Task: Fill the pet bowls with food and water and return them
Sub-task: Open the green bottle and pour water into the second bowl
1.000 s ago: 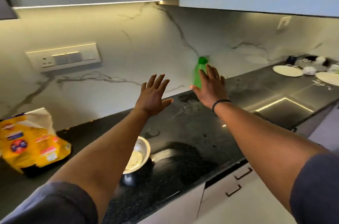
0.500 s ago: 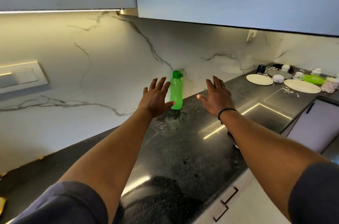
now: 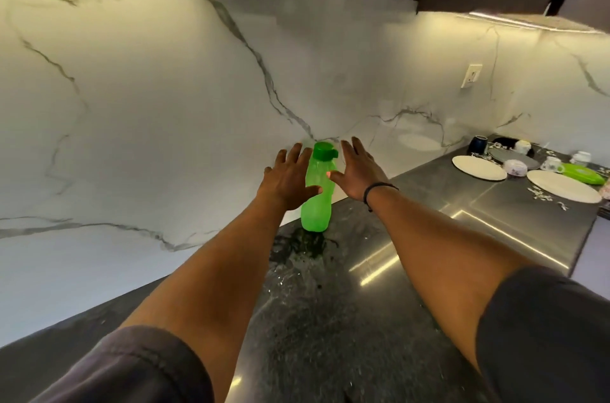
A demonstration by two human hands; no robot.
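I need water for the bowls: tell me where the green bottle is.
In the head view, the green bottle stands upright on the black counter against the marble wall, between the open left hand and right hand.

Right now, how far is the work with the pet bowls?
Nothing looks finished here: no pet bowl is in view. In hand: the left hand and right hand are open on either side of the green bottle, which stands capped on the dark counter. Whether they touch it is unclear. Left: opening it, pouring water, returning the bowls.
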